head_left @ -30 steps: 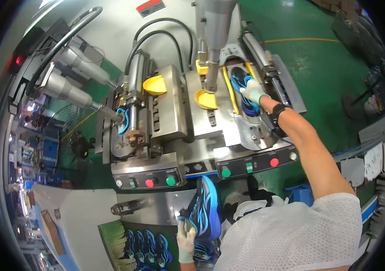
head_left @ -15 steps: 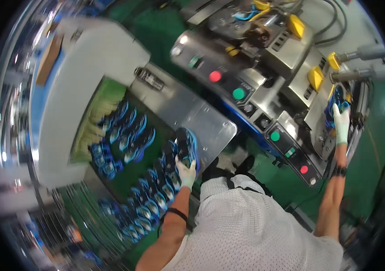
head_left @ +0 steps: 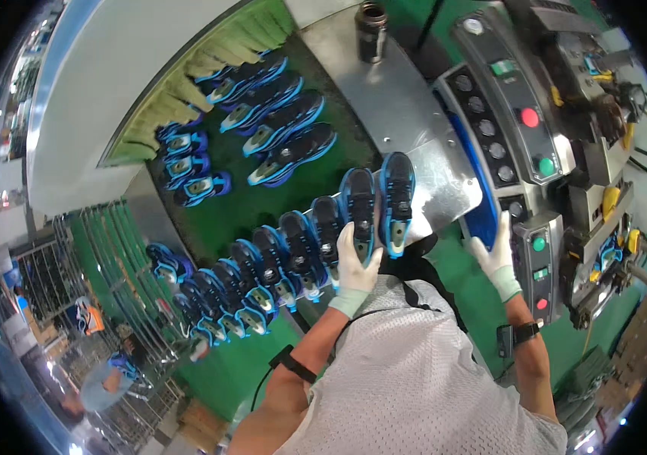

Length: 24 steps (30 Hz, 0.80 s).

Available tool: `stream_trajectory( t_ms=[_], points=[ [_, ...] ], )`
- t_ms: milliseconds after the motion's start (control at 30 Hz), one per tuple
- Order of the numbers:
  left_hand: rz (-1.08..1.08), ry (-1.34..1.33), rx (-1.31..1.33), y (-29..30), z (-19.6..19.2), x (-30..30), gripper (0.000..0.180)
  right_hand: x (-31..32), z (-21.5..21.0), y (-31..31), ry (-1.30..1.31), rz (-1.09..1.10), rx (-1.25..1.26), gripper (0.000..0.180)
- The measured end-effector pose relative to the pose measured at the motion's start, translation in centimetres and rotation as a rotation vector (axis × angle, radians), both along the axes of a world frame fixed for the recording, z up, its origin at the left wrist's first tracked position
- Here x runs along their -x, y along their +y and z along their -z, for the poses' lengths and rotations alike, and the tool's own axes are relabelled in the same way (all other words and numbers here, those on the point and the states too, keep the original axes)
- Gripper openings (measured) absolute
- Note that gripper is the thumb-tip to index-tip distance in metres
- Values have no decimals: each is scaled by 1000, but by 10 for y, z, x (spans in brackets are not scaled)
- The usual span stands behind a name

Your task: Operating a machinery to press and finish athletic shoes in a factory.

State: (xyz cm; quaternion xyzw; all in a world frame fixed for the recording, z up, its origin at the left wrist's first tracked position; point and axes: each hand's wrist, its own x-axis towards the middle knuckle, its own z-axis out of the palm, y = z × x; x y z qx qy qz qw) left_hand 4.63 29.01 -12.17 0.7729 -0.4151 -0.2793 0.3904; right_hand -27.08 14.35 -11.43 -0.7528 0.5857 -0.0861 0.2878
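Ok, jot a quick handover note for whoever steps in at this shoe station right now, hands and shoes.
Left hand: gloved, resting on a black-and-blue shoe at the end of the row of shoes on the green mat.
Right hand: gloved, open, against a blue part at the edge of the control panel, holding nothing.
Done: many shoes lined up; a second group lies farther back.
Left: the end shoe is still under the hand.

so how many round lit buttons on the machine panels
4: a red button and a green button on the upper panel, a green one and a red one lower down by the right hand. Others may be hidden.
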Motion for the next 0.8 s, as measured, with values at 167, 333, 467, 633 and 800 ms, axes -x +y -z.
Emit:
stream_trajectory(
  t_ms=[167, 333, 467, 633, 800],
  points=[
    [-173, 97, -76, 13, 100, 6, 91, -203, 68, 49, -292, 44, -299, 88],
    [-158, 232, -254, -31, 76, -25, 77, -197, 123, 29, -170, 390, -269, 65],
    [6, 224, -319, -70, 50, -52, 75, -142, 70, 19, -773, 746, -650, 36],
    [605, 170, -385, -97, 30, 2, 73, -63, -45, 80, -954, 1009, -479, 32],
    [1183, 266, -277, -74, -44, 150, 64, 4, -67, 218, -1048, 1374, 112, 27]
  ],
)
